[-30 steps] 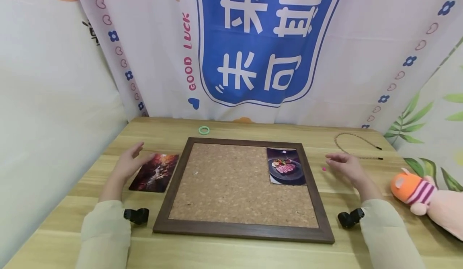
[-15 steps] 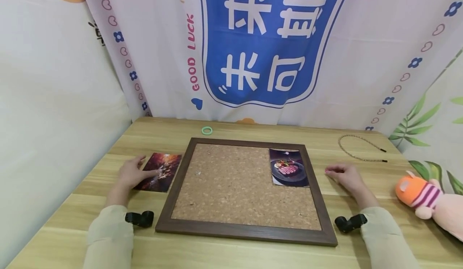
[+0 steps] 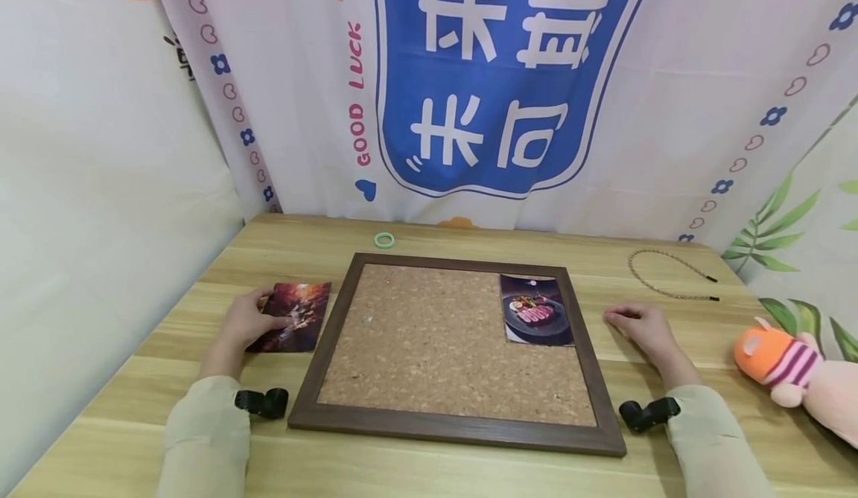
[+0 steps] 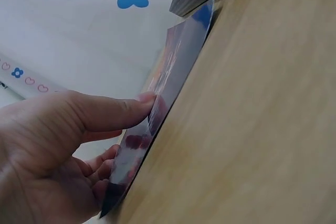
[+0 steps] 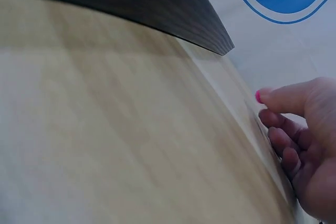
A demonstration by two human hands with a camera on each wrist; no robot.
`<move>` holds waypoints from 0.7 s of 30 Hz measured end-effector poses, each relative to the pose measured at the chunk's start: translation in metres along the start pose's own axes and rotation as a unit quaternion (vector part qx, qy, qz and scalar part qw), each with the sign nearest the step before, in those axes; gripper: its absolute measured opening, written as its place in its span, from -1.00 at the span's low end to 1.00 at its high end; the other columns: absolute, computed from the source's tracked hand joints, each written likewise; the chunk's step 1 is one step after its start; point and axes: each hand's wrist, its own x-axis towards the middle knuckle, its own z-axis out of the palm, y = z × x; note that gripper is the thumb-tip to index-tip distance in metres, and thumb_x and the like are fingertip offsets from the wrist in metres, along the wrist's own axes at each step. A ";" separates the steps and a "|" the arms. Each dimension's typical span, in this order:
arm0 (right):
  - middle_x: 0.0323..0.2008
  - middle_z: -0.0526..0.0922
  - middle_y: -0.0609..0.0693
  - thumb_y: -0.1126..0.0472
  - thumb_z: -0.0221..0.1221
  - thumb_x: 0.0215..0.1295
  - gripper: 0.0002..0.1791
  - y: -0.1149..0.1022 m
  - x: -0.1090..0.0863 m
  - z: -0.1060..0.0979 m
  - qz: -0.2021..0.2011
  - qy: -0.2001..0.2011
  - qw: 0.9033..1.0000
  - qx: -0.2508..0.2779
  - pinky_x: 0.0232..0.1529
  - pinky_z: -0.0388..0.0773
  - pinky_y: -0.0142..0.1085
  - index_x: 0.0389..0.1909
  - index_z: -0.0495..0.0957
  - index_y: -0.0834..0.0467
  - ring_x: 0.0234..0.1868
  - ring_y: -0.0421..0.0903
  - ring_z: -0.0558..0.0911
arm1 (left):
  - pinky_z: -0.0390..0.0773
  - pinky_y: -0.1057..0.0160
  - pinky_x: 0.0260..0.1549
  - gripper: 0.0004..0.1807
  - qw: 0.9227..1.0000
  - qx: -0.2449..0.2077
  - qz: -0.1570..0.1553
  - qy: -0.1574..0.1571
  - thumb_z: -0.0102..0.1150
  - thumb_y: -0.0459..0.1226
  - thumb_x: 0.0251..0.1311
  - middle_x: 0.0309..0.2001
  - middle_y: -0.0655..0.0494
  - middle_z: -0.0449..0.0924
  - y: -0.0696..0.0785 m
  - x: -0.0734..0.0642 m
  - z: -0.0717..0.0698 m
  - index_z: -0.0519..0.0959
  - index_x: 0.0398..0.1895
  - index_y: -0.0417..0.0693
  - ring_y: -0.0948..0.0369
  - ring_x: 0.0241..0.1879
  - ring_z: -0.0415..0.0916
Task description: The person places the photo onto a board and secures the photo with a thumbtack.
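Note:
My left hand (image 3: 244,323) pinches the left edge of a dark red photo print (image 3: 298,315), thumb on top and fingers beneath. In the left wrist view the print (image 4: 157,103) bends slightly, its near edge raised from the table. Just right of it lies a cork board (image 3: 442,342) with a dark brown wooden frame. A food photo (image 3: 535,315) is at the board's upper right corner, with a small pale pin head near its top. Beyond the board's right side, my right hand (image 3: 645,330) pinches a tiny pink push pin (image 5: 258,96) between thumb and finger, close to the table.
A green ring (image 3: 384,240) lies behind the board. At the back right is a braided cord (image 3: 653,286) with dark ends. A plush toy (image 3: 780,360) lies by the right table edge. A printed cloth (image 3: 308,111) hangs behind the wooden table (image 3: 436,476).
My left hand has gone from hovering by the red photo to gripping it, shifting it slightly left. My right hand has picked up the pink pin from the table.

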 end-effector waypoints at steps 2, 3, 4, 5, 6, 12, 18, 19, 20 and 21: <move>-0.25 0.55 0.19 0.08 0.06 0.19 -0.59 0.000 0.000 -0.001 0.012 0.002 1.000 0.017 -0.22 0.31 -0.28 -0.20 0.50 0.39 -0.22 -0.07 0.45 | 0.24 -0.13 -0.15 -0.22 1.000 -0.009 -0.009 -0.001 0.27 -0.20 -0.12 -0.04 -0.52 0.21 0.001 -0.001 -0.001 0.15 0.13 -0.43 -0.28 -0.06 0.20; -0.27 0.57 0.15 0.08 0.05 0.20 -0.59 0.000 0.000 -0.001 0.017 0.002 0.999 0.035 -0.26 0.33 -0.32 -0.19 0.48 0.40 -0.26 -0.13 0.46 | 0.25 -0.12 -0.15 -0.24 1.000 -0.014 -0.013 0.000 0.27 -0.21 -0.12 -0.04 -0.52 0.22 0.002 -0.002 -0.001 0.17 0.11 -0.42 -0.27 -0.06 0.20; -0.31 0.58 0.10 0.09 0.03 0.21 -0.59 0.000 0.000 -0.002 0.023 0.001 0.998 0.055 -0.31 0.35 -0.36 -0.18 0.45 0.42 -0.31 -0.18 0.47 | 0.25 -0.11 -0.16 -0.26 1.000 -0.017 -0.017 0.003 0.27 -0.22 -0.12 -0.05 -0.51 0.23 0.002 -0.002 -0.001 0.18 0.10 -0.42 -0.26 -0.07 0.21; -0.35 0.58 0.05 0.12 0.02 0.22 -0.59 0.000 -0.001 -0.002 0.027 -0.001 0.996 0.079 -0.37 0.38 -0.40 -0.17 0.42 0.44 -0.36 -0.23 0.47 | 0.25 -0.11 -0.16 -0.28 1.000 -0.018 -0.021 0.006 0.27 -0.23 -0.12 -0.05 -0.51 0.24 0.003 -0.003 -0.001 0.20 0.07 -0.42 -0.26 -0.08 0.22; -0.39 0.58 -0.01 0.15 0.00 0.23 -0.60 0.000 -0.001 -0.003 0.030 -0.002 0.994 0.102 -0.42 0.40 -0.42 -0.17 0.39 0.47 -0.42 -0.27 0.48 | 0.25 -0.10 -0.16 -0.30 0.999 -0.019 -0.024 0.008 0.27 -0.24 -0.12 -0.05 -0.51 0.25 0.004 -0.003 -0.001 0.20 0.05 -0.42 -0.25 -0.08 0.23; -0.51 0.56 -0.18 0.24 -0.03 0.24 -0.59 -0.002 -0.001 -0.007 0.046 -0.003 0.982 0.186 -0.52 0.45 -0.42 -0.10 0.29 0.56 -0.53 -0.27 0.49 | 0.26 -0.10 -0.17 -0.37 0.999 -0.018 -0.026 0.028 0.25 -0.28 -0.11 -0.07 -0.51 0.26 0.006 -0.005 0.000 0.23 0.00 -0.41 -0.25 -0.10 0.24; -0.48 0.59 -0.14 0.20 0.04 0.21 -0.52 -0.006 -0.001 -0.009 0.054 -0.008 0.973 0.222 -0.50 0.45 -0.42 -0.04 0.30 0.55 -0.49 -0.27 0.50 | 0.23 -0.09 -0.13 -0.45 0.998 -0.031 -0.028 0.044 0.22 -0.22 -0.06 -0.03 -0.45 0.26 0.000 -0.005 -0.002 0.35 -0.02 -0.38 -0.22 -0.06 0.21; -0.48 0.59 -0.14 0.21 0.05 0.19 -0.58 -0.007 -0.001 -0.009 0.057 -0.009 0.970 0.235 -0.50 0.45 -0.43 -0.08 0.38 0.49 -0.48 -0.27 0.51 | 0.23 -0.09 -0.12 -0.46 0.998 -0.039 -0.027 0.050 0.21 -0.21 -0.04 -0.02 -0.43 0.26 -0.002 -0.005 -0.002 0.36 -0.02 -0.38 -0.21 -0.05 0.21; -0.47 0.60 -0.15 0.21 0.06 0.19 -0.60 -0.007 -0.001 -0.010 0.060 -0.008 0.968 0.243 -0.50 0.44 -0.44 -0.09 0.40 0.47 -0.48 -0.28 0.51 | 0.23 -0.07 -0.12 -0.46 0.997 -0.051 -0.025 0.056 0.21 -0.21 -0.03 -0.01 -0.42 0.25 -0.003 -0.005 -0.003 0.37 -0.02 -0.39 -0.20 -0.04 0.21; -0.47 0.60 -0.16 0.22 0.07 0.17 -0.61 -0.008 -0.002 -0.011 0.065 -0.008 0.966 0.251 -0.50 0.44 -0.45 -0.10 0.42 0.46 -0.48 -0.29 0.51 | 0.23 -0.06 -0.11 -0.46 0.996 -0.065 -0.026 0.062 0.20 -0.22 -0.02 0.01 -0.41 0.24 -0.005 -0.006 -0.003 0.37 -0.01 -0.40 -0.19 -0.03 0.20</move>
